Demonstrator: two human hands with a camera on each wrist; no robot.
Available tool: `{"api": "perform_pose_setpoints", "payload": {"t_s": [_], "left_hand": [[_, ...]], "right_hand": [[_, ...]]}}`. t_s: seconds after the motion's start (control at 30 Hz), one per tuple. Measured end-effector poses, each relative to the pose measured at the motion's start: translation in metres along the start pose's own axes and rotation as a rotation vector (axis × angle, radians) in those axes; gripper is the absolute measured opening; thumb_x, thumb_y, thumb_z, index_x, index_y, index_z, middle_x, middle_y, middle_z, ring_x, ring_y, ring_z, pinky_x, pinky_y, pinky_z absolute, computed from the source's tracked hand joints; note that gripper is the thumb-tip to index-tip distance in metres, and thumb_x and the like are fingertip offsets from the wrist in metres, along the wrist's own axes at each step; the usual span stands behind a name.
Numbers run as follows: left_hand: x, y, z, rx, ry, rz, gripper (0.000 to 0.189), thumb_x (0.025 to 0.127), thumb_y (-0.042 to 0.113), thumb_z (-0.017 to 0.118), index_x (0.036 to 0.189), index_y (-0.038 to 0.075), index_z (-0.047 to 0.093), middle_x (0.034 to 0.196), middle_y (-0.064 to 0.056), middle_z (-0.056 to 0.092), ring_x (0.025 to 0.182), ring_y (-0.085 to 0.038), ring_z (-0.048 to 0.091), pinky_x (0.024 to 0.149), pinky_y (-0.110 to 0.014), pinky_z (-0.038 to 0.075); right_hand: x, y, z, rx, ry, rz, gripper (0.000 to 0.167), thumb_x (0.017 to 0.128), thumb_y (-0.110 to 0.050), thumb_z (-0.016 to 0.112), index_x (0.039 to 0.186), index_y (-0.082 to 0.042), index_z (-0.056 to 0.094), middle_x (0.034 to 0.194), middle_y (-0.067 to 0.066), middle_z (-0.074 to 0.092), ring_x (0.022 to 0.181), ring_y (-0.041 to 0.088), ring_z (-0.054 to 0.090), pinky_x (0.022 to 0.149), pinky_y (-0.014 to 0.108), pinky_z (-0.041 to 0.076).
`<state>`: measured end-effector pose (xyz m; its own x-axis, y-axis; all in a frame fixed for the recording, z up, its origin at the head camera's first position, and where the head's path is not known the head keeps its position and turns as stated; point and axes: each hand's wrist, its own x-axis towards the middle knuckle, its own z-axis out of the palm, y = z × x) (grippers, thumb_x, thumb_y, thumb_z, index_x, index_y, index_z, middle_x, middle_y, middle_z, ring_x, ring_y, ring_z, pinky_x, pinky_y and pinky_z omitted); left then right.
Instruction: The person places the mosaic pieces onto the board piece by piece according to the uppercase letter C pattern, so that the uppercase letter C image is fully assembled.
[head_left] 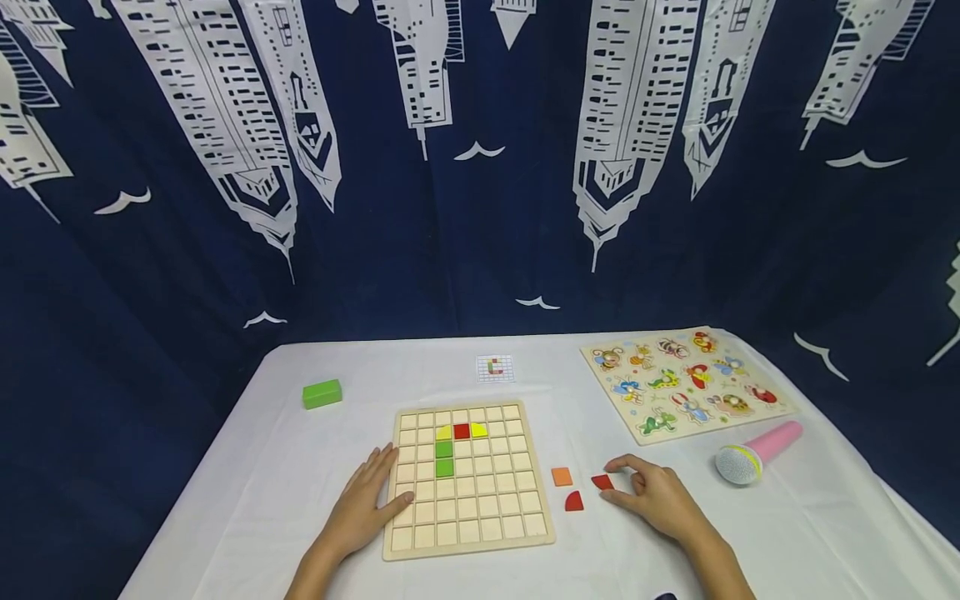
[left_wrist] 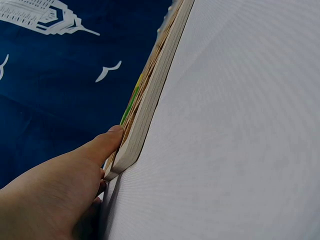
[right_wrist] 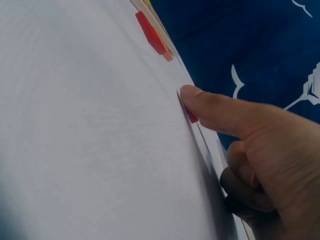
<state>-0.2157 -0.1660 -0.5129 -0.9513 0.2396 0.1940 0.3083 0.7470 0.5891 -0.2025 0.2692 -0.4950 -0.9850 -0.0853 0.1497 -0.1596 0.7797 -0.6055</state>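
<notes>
The left hand (head_left: 362,507) rests along the left edge of a wooden grid board (head_left: 468,552), fingers extended and thumb on the frame. In the left wrist view that thumb (left_wrist: 107,142) lies on the board's corner. At the right of the board, the right hand (head_left: 654,498) pinches a red quarter-circle tile (head_left: 602,482) between thumb and index finger, close over the cloth. Another red quarter-circle tile (head_left: 573,502) and an orange square tile (head_left: 562,477) lie between that hand and the board. On the grid sit a red square (head_left: 461,431), yellow tiles (head_left: 479,430) and green squares (head_left: 444,467).
A small pattern card (head_left: 496,368) lies behind the board. At the back left is a green block (head_left: 322,394). An insect picture puzzle (head_left: 675,383) and a pink toy microphone (head_left: 772,442) lie to the right on the white tablecloth (head_left: 247,467).
</notes>
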Motion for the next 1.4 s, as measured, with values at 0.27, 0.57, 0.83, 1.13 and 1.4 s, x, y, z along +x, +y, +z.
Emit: {"api": "perform_pose_setpoints", "payload": {"t_s": [0.27,0.57,0.83,1.13,1.4], "left_hand": [[-0.001,0.0,-0.003,-0.01,0.007,-0.007,0.078,0.085,0.05,0.059,0.143,0.006,0.032,0.149,-0.011,0.027,0.138,-0.031,0.017,0.11,-0.049,0.012],[-0.001,0.0,-0.005,-0.011,0.01,-0.012,0.078,0.085,0.05,0.06,0.143,0.005,0.033,0.148,-0.011,0.028,0.137,-0.032,0.017,0.11,-0.049,0.012],[-0.002,0.0,-0.004,-0.022,-0.007,-0.014,0.079,0.085,0.051,0.059,0.143,0.006,0.032,0.149,-0.011,0.027,0.138,-0.031,0.016,0.11,-0.05,0.011],[-0.003,0.0,-0.003,-0.007,-0.012,-0.007,0.079,0.085,0.052,0.058,0.143,0.005,0.032,0.149,-0.011,0.028,0.138,-0.031,0.017,0.11,-0.049,0.012],[-0.002,-0.001,-0.003,0.001,-0.012,-0.011,0.079,0.085,0.054,0.057,0.144,0.008,0.032,0.149,-0.009,0.027,0.138,-0.029,0.017,0.11,-0.049,0.012]], "right_hand": [[0.002,-0.002,-0.005,0.031,-0.052,-0.029,0.025,0.074,-0.018,0.077,0.096,-0.022,0.067,0.047,-0.01,0.029,0.045,0.002,0.022,0.042,0.019,0.023],[0.006,-0.006,-0.003,0.025,0.006,-0.035,0.023,0.075,-0.027,0.078,0.094,-0.022,0.067,0.046,-0.01,0.03,0.044,0.002,0.023,0.042,0.021,0.026],[0.013,-0.038,0.006,0.071,0.158,0.016,0.026,0.075,-0.03,0.077,0.096,-0.018,0.068,0.045,-0.007,0.029,0.041,0.003,0.021,0.037,0.019,0.022],[0.023,-0.093,0.042,0.146,0.129,-0.118,0.024,0.075,-0.027,0.078,0.095,-0.019,0.068,0.042,-0.011,0.029,0.038,-0.001,0.02,0.035,0.016,0.019],[0.035,-0.143,0.082,0.144,0.102,-0.362,0.023,0.077,-0.029,0.075,0.094,-0.015,0.066,0.046,-0.016,0.021,0.042,-0.004,0.013,0.037,0.013,0.015]]}}
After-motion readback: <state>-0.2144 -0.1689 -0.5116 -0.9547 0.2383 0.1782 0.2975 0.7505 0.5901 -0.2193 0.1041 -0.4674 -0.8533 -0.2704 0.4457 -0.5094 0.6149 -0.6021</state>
